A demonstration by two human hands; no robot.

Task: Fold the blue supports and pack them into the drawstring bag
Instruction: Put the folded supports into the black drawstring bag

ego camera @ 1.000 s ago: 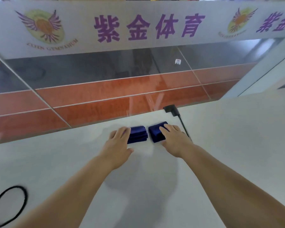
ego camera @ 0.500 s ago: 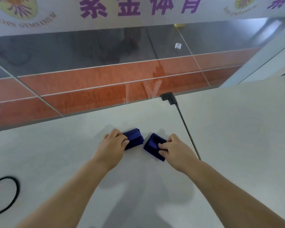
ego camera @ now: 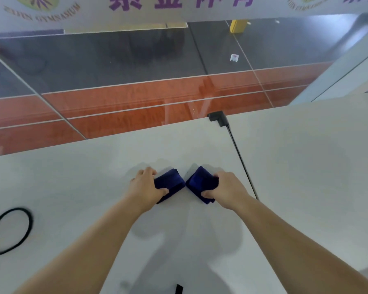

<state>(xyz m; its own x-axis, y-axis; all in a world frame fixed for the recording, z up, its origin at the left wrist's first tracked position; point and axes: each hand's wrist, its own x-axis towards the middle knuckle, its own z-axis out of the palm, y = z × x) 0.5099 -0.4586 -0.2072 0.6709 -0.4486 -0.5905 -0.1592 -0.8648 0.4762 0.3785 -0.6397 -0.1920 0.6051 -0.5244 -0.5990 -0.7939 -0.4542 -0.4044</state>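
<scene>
Two folded dark blue supports lie side by side on the white table (ego camera: 295, 187). My left hand (ego camera: 146, 187) grips the left blue support (ego camera: 171, 181), thumb on its near edge and fingers over its far side. My right hand (ego camera: 225, 187) grips the right blue support (ego camera: 200, 183) the same way. The two bundles are turned so their inner corners almost touch. No drawstring bag is clearly visible.
A black cord loop (ego camera: 11, 230) lies at the table's left edge. A thin black cable (ego camera: 240, 158) runs from a black plug (ego camera: 218, 117) at the far edge, just right of my right hand. A glass wall stands behind the table. A black strap end (ego camera: 179, 289) shows at the bottom.
Both hands went from lying flat on the supports to gripping them, and drew them toward me while turning them inward. The view has tilted down.
</scene>
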